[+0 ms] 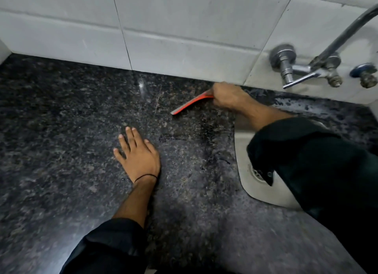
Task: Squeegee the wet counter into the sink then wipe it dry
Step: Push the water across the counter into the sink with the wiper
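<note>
Dark sleeves fill the near edge of the view, one on each forearm; beyond them spreads the speckled black granite table, backed by a pale tiled wall. Toward the left, the left hand lies open and flat on the stone, fingers spread, gripping nothing, a thin black thread round its wrist; it looks to be bracing the body. Right of it, a dark wet smear with beaded edges runs across the table toward the basin. Above that, near the wall, the right hand is closed round the handle end of a red squeegee, whose blade reaches down and left with its edge on or just over the stone; the blur hides which.

Judging by the water left, the squeegeeing is under way and not finished: the stone far left looks mostly dull and dry, while the patch beside the basin and the ledge behind it stay wet; the dry wipe has not begun, and no cloth is in view.

Furthest right, the steel sink is set into the table; its drain grate shows, and the part I can see holds no standing water, the right sleeve hiding the rest. Wall taps stand above it.
</note>
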